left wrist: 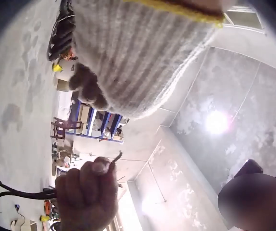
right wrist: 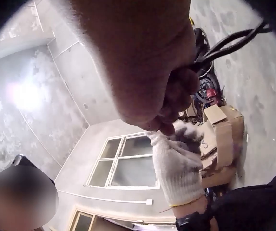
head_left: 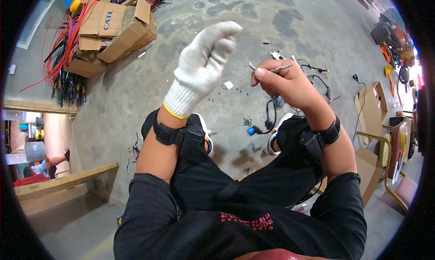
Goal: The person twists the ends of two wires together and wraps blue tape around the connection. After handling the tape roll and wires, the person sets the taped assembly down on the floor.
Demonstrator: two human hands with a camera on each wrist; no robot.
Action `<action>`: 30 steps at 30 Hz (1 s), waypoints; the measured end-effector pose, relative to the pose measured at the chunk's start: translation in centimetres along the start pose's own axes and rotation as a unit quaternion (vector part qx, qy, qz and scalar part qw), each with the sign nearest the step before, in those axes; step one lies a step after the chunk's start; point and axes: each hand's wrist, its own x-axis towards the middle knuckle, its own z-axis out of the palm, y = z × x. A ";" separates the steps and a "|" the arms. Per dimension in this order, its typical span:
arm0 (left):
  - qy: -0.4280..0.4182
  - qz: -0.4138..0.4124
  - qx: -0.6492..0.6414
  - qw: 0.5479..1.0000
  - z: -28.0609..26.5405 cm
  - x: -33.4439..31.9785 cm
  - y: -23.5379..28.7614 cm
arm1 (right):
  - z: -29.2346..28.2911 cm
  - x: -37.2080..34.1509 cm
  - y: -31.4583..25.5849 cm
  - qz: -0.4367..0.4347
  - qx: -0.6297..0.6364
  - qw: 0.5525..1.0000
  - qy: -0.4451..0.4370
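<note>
Concrete floor (head_left: 181,8)'s got cables (head_left: 319,81), a white scrap (head_left: 228,85) (kinda squarish) and cardboard boxes (head_left: 113,31) on it.

I see a grey, stained concrete floor (head_left: 235,15) and patchy plaster on the pale walls (right wrist: 87,101). A bright light (left wrist: 217,121) glows overhead. From the right wrist, I make out a white-framed window (right wrist: 133,161); from the left, blue-framed shelves (left wrist: 99,122).
</note>
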 end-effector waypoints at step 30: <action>-0.186 -0.029 0.233 0.954 1.0 -2.0 4.5 | -0.5 0.1 -0.1 0.010 -0.068 0.997 -0.047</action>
